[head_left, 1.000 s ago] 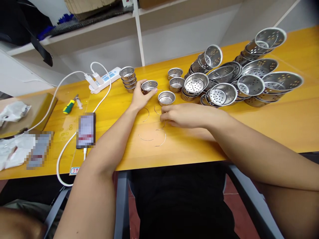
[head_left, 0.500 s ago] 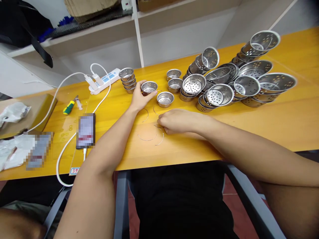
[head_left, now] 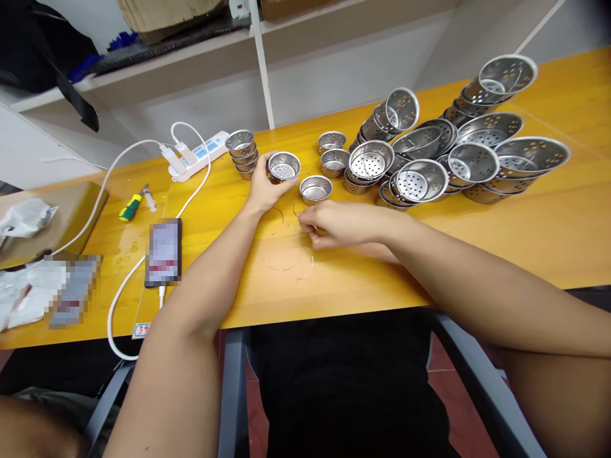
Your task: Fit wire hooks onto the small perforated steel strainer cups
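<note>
A small perforated steel strainer basket [head_left: 285,170] sits in the grip of my left hand [head_left: 265,184], thumb in front and fingers round its far left side. My right hand [head_left: 319,224] is closed in a pinch low over the table; a thin curved wire handle [head_left: 293,227] shows at its fingertips, the rest hidden by the fingers. Just beyond that hand stands another small basket [head_left: 316,189], upright. Loose wire handles lie nearby: one left of the hand [head_left: 280,221], one in front [head_left: 281,268] and one closer to it [head_left: 312,262].
Several small baskets form a stack [head_left: 241,145] left of my left hand. Many larger perforated baskets [head_left: 422,181] crowd the right side. A power strip [head_left: 199,156] with white cables, a phone [head_left: 163,252], a screwdriver [head_left: 130,208] and plastic bags [head_left: 33,289] occupy the left.
My right hand has risen slightly away from the table's front edge, with the wire end at its fingertips moving along. The basket in my left hand has tipped a little more toward me.
</note>
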`<state>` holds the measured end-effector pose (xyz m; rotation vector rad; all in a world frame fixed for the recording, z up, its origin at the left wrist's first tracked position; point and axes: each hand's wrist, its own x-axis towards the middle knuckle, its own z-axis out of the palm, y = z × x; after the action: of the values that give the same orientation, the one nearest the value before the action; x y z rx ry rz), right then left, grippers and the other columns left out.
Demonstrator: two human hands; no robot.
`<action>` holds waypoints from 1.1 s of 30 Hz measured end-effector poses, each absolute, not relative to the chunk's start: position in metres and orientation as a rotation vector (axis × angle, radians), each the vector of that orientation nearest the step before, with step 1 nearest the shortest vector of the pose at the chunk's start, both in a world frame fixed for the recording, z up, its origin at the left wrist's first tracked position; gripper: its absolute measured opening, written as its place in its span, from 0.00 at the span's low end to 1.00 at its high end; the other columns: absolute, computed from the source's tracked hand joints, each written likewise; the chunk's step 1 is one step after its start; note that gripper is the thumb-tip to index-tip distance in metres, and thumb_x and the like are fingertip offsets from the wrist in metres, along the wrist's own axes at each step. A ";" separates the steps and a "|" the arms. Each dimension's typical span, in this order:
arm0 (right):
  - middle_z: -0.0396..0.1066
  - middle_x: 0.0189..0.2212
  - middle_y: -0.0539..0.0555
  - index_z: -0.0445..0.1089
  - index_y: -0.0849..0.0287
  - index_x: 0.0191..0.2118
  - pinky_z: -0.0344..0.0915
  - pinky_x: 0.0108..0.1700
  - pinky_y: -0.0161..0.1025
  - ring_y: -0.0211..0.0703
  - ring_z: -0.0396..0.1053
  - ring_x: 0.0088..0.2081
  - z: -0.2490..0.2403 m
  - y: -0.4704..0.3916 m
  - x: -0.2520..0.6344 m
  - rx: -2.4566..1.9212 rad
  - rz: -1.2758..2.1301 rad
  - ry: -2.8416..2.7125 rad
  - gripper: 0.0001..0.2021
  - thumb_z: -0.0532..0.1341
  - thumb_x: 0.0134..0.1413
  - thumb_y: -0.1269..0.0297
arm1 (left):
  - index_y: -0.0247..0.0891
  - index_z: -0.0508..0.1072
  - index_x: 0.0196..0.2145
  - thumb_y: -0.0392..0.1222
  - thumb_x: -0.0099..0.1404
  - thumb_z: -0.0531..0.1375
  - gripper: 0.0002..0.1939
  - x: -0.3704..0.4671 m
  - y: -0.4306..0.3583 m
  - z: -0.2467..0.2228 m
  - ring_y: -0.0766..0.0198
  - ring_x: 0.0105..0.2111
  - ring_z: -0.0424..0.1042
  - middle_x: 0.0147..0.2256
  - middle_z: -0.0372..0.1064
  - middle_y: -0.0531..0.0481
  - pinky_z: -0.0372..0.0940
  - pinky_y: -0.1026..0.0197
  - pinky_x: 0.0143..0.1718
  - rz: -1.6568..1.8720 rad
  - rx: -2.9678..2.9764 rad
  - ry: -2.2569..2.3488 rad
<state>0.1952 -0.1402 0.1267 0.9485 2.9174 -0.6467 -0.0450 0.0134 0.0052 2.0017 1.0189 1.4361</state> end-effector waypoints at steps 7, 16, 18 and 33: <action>0.80 0.36 0.50 0.76 0.57 0.54 0.68 0.42 0.39 0.42 0.73 0.34 0.106 -0.127 0.202 1.024 -1.262 3.200 0.15 0.63 0.63 0.72 | 0.49 0.67 0.64 0.83 0.48 0.80 0.58 -0.045 0.010 0.012 0.43 0.67 0.80 0.65 0.75 0.40 0.73 0.34 0.75 1.352 1.903 0.902; 0.77 0.31 0.50 0.77 0.55 0.46 0.69 0.36 0.39 0.42 0.72 0.31 0.093 -0.120 0.195 1.259 -1.648 3.233 0.10 0.66 0.73 0.54 | 0.49 0.68 0.65 0.81 0.49 0.81 0.57 -0.044 0.010 0.016 0.44 0.66 0.80 0.63 0.75 0.41 0.73 0.36 0.75 1.384 1.976 0.906; 0.76 0.32 0.50 0.79 0.57 0.48 0.66 0.36 0.39 0.41 0.69 0.32 0.091 -0.117 0.195 1.304 -1.639 3.329 0.11 0.67 0.71 0.54 | 0.47 0.71 0.62 0.80 0.45 0.82 0.57 -0.043 0.008 0.019 0.44 0.63 0.81 0.60 0.76 0.41 0.74 0.36 0.73 1.439 1.991 0.937; 0.65 0.33 0.51 0.76 0.50 0.53 0.66 0.37 0.46 0.48 0.65 0.33 0.094 -0.104 0.208 2.075 -1.216 3.483 0.18 0.65 0.76 0.41 | 0.51 0.62 0.71 0.73 0.62 0.79 0.52 -0.023 -0.003 0.019 0.43 0.69 0.76 0.66 0.71 0.40 0.69 0.37 0.78 1.508 2.080 0.901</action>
<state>0.2081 -0.1036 0.0939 2.0746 3.4833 -1.2165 -0.0231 -0.0027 0.0192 2.0796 0.9008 1.5076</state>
